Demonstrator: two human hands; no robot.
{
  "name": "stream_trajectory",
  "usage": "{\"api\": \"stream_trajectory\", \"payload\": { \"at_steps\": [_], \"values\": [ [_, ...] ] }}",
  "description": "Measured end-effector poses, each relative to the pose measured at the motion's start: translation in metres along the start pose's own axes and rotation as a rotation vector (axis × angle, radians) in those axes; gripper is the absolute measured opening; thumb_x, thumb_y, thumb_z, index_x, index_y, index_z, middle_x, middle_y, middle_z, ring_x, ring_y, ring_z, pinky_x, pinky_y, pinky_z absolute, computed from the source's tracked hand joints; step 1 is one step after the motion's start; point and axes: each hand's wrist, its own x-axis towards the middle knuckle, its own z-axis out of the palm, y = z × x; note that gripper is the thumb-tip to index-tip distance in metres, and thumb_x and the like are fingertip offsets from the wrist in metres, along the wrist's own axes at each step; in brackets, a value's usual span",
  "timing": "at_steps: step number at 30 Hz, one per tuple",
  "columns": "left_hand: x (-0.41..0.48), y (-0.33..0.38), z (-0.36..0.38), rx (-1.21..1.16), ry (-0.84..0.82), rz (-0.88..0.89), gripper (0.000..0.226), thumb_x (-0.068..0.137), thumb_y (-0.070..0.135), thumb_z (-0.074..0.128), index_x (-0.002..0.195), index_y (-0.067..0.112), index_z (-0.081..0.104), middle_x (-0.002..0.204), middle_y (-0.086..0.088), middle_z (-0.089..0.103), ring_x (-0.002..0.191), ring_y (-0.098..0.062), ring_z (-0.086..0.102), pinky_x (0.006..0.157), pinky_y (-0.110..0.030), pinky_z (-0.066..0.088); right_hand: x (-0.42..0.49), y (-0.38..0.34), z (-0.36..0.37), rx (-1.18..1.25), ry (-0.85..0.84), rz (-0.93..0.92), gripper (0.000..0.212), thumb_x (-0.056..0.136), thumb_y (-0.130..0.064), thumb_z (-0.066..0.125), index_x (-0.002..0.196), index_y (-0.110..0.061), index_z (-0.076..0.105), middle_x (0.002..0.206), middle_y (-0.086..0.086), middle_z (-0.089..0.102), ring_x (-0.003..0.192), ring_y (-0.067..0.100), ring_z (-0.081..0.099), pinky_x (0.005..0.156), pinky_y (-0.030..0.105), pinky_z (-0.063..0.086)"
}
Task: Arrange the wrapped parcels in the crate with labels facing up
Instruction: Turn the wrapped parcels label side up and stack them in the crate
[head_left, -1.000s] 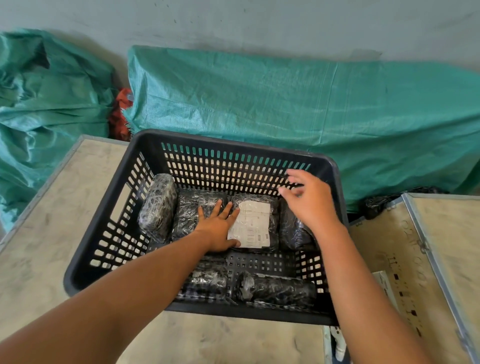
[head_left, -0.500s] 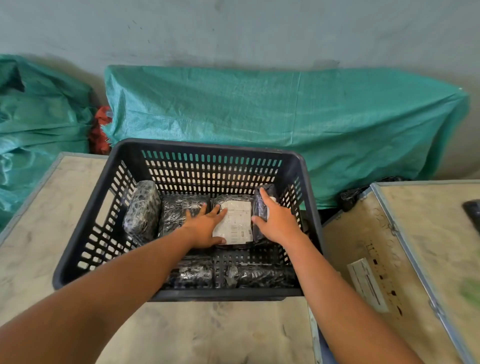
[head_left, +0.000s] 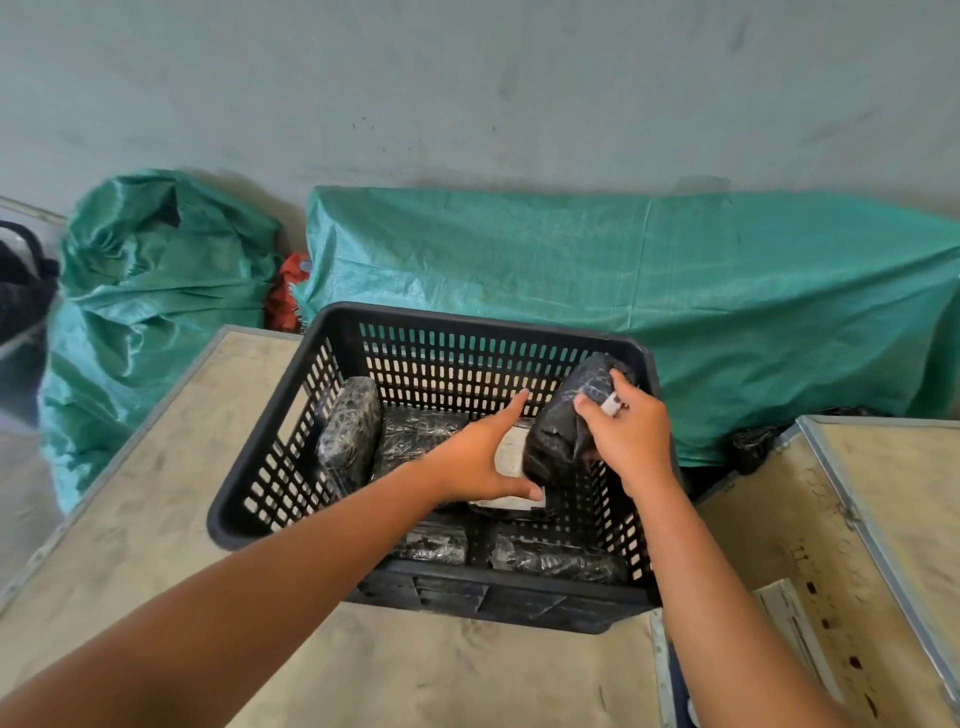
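Parcel (head_left: 563, 415) stands tilted at the crate's (head_left: 270, 499) right wall, gripped by the right hand (head_left: 626, 441), probably for turning its label up. The open left hand (head_left: 475, 460) steadies the labelled parcel (head_left: 511, 457) beside it.

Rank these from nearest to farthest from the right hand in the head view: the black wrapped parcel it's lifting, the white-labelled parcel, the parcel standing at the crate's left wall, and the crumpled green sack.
1. Black wrapped parcel, in the right hand.
2. White-labelled parcel, just left, below.
3. Standing parcel, left wall.
4. Crumpled green sack, far left, outside.
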Motion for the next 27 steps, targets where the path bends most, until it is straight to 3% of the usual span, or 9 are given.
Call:
{"api": "stream_trajectory", "payload": {
  "at_steps": [3, 6, 8, 11, 14, 16, 20, 24, 27],
  "values": [
    [0.001, 0.009, 0.01, 0.039, 0.189, 0.047, 0.122, 0.066, 0.069, 0.081, 0.159, 0.037, 0.007, 0.157, 0.003, 0.042, 0.139, -0.019, 0.044, 0.114, -0.042, 0.039, 0.001, -0.015, 0.006, 0.383, -0.097, 0.219, 0.07, 0.087, -0.021, 0.081, 0.15, -0.015, 0.049, 0.13, 0.008, 0.066, 0.095, 0.023, 0.074, 0.063, 0.042, 0.064],
    [0.0, 0.002, 0.004, -0.108, 0.357, 0.034, 0.086, 0.079, 0.048, 0.078, 0.146, 0.037, 0.026, 0.128, 0.012, 0.062, 0.114, -0.004, 0.062, 0.094, -0.025, 0.054, 0.008, -0.025, 0.007, 0.518, -0.287, 0.315, 0.062, 0.09, -0.027, 0.078, 0.146, -0.017, 0.054, 0.12, 0.02, 0.071, 0.088, 0.034, 0.077, 0.062, 0.039, 0.064],
    [-0.004, -0.01, -0.005, -0.2, 0.377, -0.011, 0.081, 0.081, 0.045, 0.073, 0.144, 0.048, 0.022, 0.11, 0.025, 0.061, 0.097, 0.006, 0.066, 0.074, -0.006, 0.051, 0.013, -0.025, 0.007, 0.485, -0.404, 0.306, 0.08, 0.089, -0.043, 0.076, 0.156, -0.021, 0.038, 0.111, 0.02, 0.074, 0.083, 0.035, 0.078, 0.061, 0.037, 0.064],
    [-0.009, -0.024, -0.013, -0.272, 0.354, -0.062, 0.101, 0.083, 0.044, 0.069, 0.152, 0.058, -0.003, 0.107, 0.031, 0.063, 0.092, 0.013, 0.065, 0.067, -0.002, 0.049, 0.008, -0.003, 0.017, 0.192, -0.311, 0.139, 0.088, 0.089, -0.048, 0.073, 0.159, -0.031, 0.024, 0.1, 0.001, 0.077, 0.078, 0.019, 0.079, 0.061, 0.034, 0.064],
    [-0.009, -0.029, -0.015, -0.331, 0.322, -0.068, 0.107, 0.085, 0.044, 0.067, 0.148, 0.063, -0.018, 0.108, 0.05, 0.059, 0.094, 0.01, 0.068, 0.067, -0.007, 0.053, 0.001, 0.028, 0.032, -0.114, -0.264, -0.021, 0.084, 0.087, -0.047, 0.076, 0.156, -0.029, 0.03, 0.109, -0.005, 0.068, 0.088, 0.007, 0.07, 0.072, 0.028, 0.06],
    [-0.006, -0.031, -0.017, -0.348, 0.314, -0.07, 0.102, 0.092, 0.038, 0.066, 0.148, 0.066, -0.015, 0.113, 0.057, 0.052, 0.1, 0.012, 0.065, 0.072, -0.012, 0.056, 0.003, 0.033, 0.038, -0.071, -0.314, -0.023, 0.097, 0.078, -0.057, 0.078, 0.156, -0.04, 0.022, 0.126, 0.0, 0.058, 0.106, 0.011, 0.063, 0.083, 0.031, 0.057],
    [-0.001, -0.032, -0.017, -0.448, 0.336, -0.094, 0.087, 0.1, 0.03, 0.059, 0.149, 0.068, -0.002, 0.138, 0.032, 0.055, 0.116, 0.004, 0.062, 0.086, -0.021, 0.058, 0.011, 0.034, 0.039, -0.007, -0.446, -0.051, 0.126, 0.061, -0.068, 0.086, 0.158, -0.047, 0.009, 0.161, -0.004, 0.031, 0.145, 0.017, 0.034, 0.116, 0.046, 0.036],
    [0.002, -0.033, -0.016, -0.514, 0.356, -0.119, 0.077, 0.103, 0.028, 0.051, 0.149, 0.069, 0.005, 0.142, 0.025, 0.056, 0.124, -0.003, 0.059, 0.099, -0.029, 0.053, 0.009, 0.037, 0.038, -0.014, -0.662, -0.049, 0.152, 0.048, -0.059, 0.098, 0.155, -0.053, -0.009, 0.161, -0.022, 0.023, 0.146, 0.001, 0.023, 0.12, 0.032, 0.026],
    [0.004, -0.034, -0.015, -0.555, 0.345, -0.158, 0.07, 0.105, 0.037, 0.048, 0.144, 0.075, 0.003, 0.14, 0.021, 0.058, 0.125, -0.007, 0.06, 0.107, -0.041, 0.048, 0.009, 0.041, 0.039, -0.114, -0.733, -0.082, 0.158, 0.04, -0.057, 0.101, 0.152, -0.06, -0.011, 0.164, -0.016, 0.013, 0.152, 0.007, 0.014, 0.125, 0.043, 0.017]
  ]
}}
